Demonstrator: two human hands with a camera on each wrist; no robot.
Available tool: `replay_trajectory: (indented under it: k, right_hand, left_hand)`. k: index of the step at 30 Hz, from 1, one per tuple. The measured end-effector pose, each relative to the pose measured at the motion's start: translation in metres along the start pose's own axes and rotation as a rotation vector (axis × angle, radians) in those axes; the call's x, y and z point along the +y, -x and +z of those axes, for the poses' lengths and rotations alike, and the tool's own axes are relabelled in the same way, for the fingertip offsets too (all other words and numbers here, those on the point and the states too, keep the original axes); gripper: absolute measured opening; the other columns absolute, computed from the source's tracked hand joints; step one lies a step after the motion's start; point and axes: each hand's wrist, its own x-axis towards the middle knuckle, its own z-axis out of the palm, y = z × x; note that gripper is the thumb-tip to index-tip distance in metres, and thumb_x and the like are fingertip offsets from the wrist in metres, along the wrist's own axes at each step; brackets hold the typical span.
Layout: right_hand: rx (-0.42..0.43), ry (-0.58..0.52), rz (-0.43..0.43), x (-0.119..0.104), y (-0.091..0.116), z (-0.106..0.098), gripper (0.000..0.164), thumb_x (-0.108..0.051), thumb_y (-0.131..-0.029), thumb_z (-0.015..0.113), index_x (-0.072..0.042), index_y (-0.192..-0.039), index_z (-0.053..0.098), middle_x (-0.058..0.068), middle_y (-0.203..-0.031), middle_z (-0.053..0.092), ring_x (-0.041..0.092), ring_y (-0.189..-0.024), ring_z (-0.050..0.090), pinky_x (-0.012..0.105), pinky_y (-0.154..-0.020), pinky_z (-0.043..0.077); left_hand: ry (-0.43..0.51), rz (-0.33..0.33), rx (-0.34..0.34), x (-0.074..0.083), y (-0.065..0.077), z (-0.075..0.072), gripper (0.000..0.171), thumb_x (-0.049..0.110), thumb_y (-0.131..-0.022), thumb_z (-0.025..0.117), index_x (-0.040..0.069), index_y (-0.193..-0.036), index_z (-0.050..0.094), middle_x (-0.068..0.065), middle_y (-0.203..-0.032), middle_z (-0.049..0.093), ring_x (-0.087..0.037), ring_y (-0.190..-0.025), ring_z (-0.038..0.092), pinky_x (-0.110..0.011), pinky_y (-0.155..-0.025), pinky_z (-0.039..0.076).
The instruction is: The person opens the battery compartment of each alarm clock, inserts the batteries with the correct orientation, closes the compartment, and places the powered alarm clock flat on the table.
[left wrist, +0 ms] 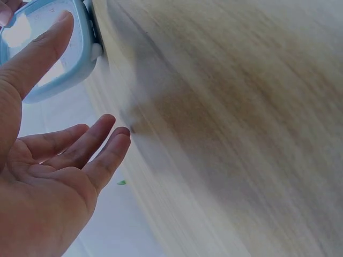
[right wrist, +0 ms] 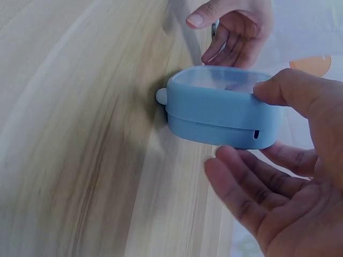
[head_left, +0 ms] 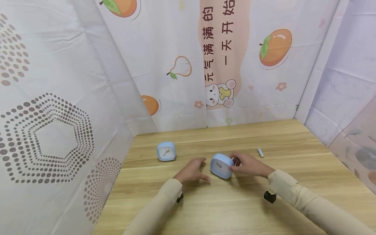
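Observation:
A light blue alarm clock (head_left: 221, 166) with rounded corners stands tilted on the wooden table, its face toward me. My right hand (head_left: 245, 164) holds it by its right side. In the right wrist view the thumb (right wrist: 284, 88) lies on the front rim and the fingers (right wrist: 252, 184) are at the back; a small white foot shows at the clock's base. Just left of the clock is my left hand (head_left: 192, 170), thumb and fingers spread, holding nothing. In the left wrist view its thumb (left wrist: 45, 51) overlaps the clock face (left wrist: 53, 75).
A second light blue clock (head_left: 166, 151) stands at the back left of the table (head_left: 223, 209). Behind my right hand lies a small white-and-grey cylinder (head_left: 260, 152). Printed curtains (head_left: 176, 39) hang along the back and both sides.

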Motion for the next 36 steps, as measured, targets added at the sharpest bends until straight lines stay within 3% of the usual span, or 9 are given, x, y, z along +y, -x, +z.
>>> replay_trajectory:
  k: [6,14,27,31,36]
  right_hand:
    - [-0.011,0.019,-0.033,0.006,-0.004,-0.003,0.034,-0.019,-0.096,0.073,0.000,-0.123,0.067,-0.001,-0.101,0.068,0.016,-0.091,0.064,0.030,-0.078,0.055]
    - [-0.025,-0.030,-0.031,0.013,-0.007,-0.006,0.037,-0.025,-0.097,0.074,-0.004,-0.126,0.068,0.000,-0.110,0.070,0.016,-0.095,0.064,0.029,-0.080,0.056]
    - [0.002,-0.081,-0.031,0.024,-0.009,0.003,0.039,-0.032,-0.097,0.074,-0.002,-0.121,0.071,-0.003,-0.100,0.071,0.015,-0.093,0.066,0.029,-0.080,0.056]
    - [0.018,-0.097,0.009,0.031,-0.009,-0.005,0.048,-0.032,-0.098,0.073,0.004,-0.129,0.067,0.000,-0.103,0.072,0.017,-0.096,0.066,0.028,-0.081,0.055]
    - [0.032,-0.143,0.099,0.043,-0.014,-0.029,0.057,-0.034,-0.098,0.072,0.008,-0.136,0.061,0.005,-0.111,0.071,0.021,-0.102,0.063,0.029,-0.085,0.054]
  left_hand:
    - [-0.003,-0.001,0.001,0.000,0.000,0.000,0.094,0.031,-0.076,0.094,-0.005,-0.149,0.046,-0.018,-0.137,0.063,-0.031,-0.130,0.057,-0.042,-0.111,0.044]
    - [-0.002,-0.001,0.001,-0.002,0.000,-0.002,0.095,0.032,-0.077,0.093,-0.005,-0.150,0.045,-0.017,-0.137,0.063,-0.030,-0.130,0.057,-0.042,-0.111,0.043]
    - [-0.002,-0.001,0.003,-0.004,0.002,-0.003,0.093,0.032,-0.078,0.093,-0.005,-0.149,0.046,-0.018,-0.138,0.062,-0.030,-0.131,0.057,-0.042,-0.112,0.042]
    - [-0.010,0.021,0.009,-0.003,0.002,-0.003,0.087,0.031,-0.078,0.092,-0.005,-0.146,0.051,-0.018,-0.138,0.063,-0.029,-0.129,0.058,-0.041,-0.111,0.044]
    - [-0.008,0.044,0.022,-0.005,0.002,-0.002,0.077,0.032,-0.080,0.091,0.000,-0.142,0.057,-0.014,-0.137,0.064,-0.026,-0.127,0.059,-0.039,-0.109,0.045]
